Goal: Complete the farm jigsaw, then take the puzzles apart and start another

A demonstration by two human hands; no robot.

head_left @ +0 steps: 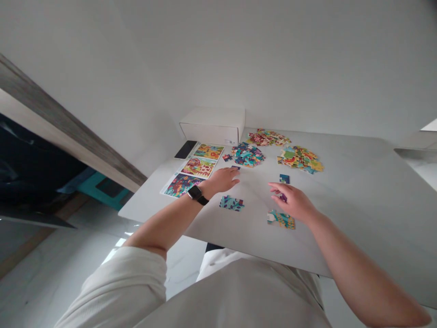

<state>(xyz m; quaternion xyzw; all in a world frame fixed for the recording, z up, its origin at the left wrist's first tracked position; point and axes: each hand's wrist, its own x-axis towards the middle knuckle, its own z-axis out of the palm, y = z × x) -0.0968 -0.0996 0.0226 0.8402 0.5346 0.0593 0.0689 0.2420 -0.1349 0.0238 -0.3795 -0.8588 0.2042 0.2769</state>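
Note:
My left hand (223,180) lies low over the table, its fingers stretched out and thumb apart. Its fingertips are at a small dark blue puzzle piece (236,168); whether they press on it I cannot tell. With fingers spread, my right hand (293,200) hovers over or touches a purple puzzle piece (283,197), partly hidden by it. Just beyond is another dark blue piece (284,178). Joined teal pieces (231,203) lie nearer me on the left, and a joined teal-and-orange group (281,219) on the right. A pile of blue and purple pieces (247,155) sits beyond my left hand.
Red-pink pieces (268,137) and yellow-green pieces (300,158) form two more piles at the back. Three picture cards (199,167) line the left side, beside a phone (185,149). A white box (213,125) stands against the wall. The table's front edge (239,252) is close to my body.

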